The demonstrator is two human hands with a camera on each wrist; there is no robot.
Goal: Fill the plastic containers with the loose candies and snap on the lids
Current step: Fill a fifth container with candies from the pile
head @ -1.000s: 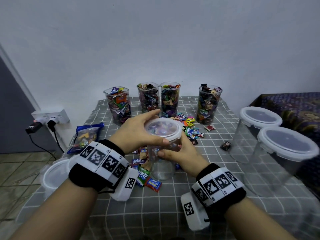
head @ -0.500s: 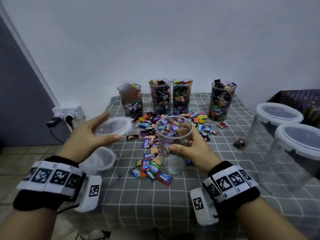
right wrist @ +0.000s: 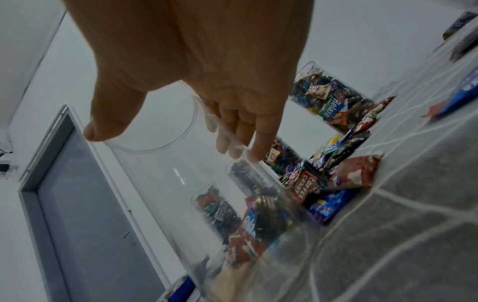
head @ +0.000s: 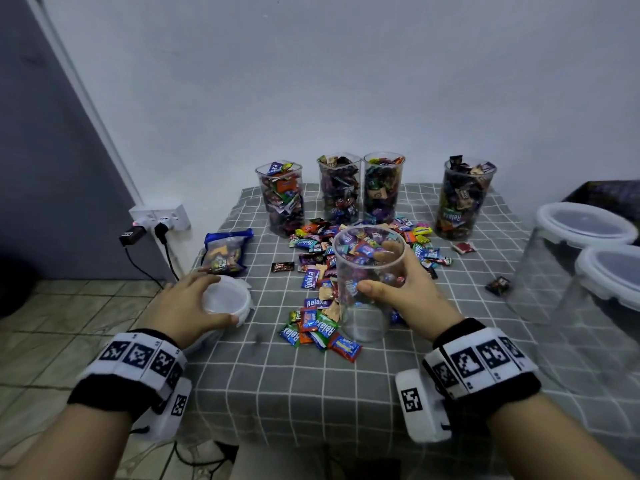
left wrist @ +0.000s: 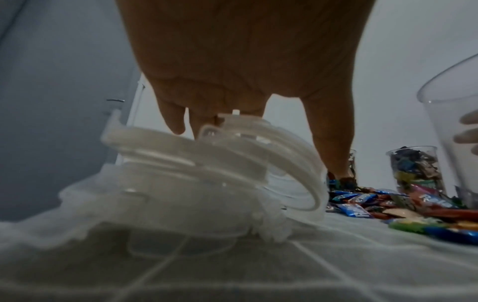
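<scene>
A tall clear plastic container (head: pixel 367 306) stands upright among the loose wrapped candies (head: pixel 313 268) in the middle of the checked cloth. It looks empty. My right hand (head: pixel 377 268) grips it near the rim, thumb towards me, fingers (right wrist: pixel 258 147) round the far side. At the table's left edge my left hand (head: pixel 221 299) holds a round translucent lid (head: pixel 240 296) down on a stack of similar lids (left wrist: pixel 181 194). Its fingertips (left wrist: pixel 175 124) are on the lid's rim.
Four clear containers full of candies (head: pixel 339 188) stand in a row at the back by the wall. Two large lidded tubs (head: pixel 585 233) stand at the right. A blue snack bag (head: pixel 227 251) lies at the left, near a wall socket (head: pixel 161 216) with cables.
My left hand lifted the lid off the clear container and carried it left and down to the stack at the table edge. My right hand kept hold of the container.
</scene>
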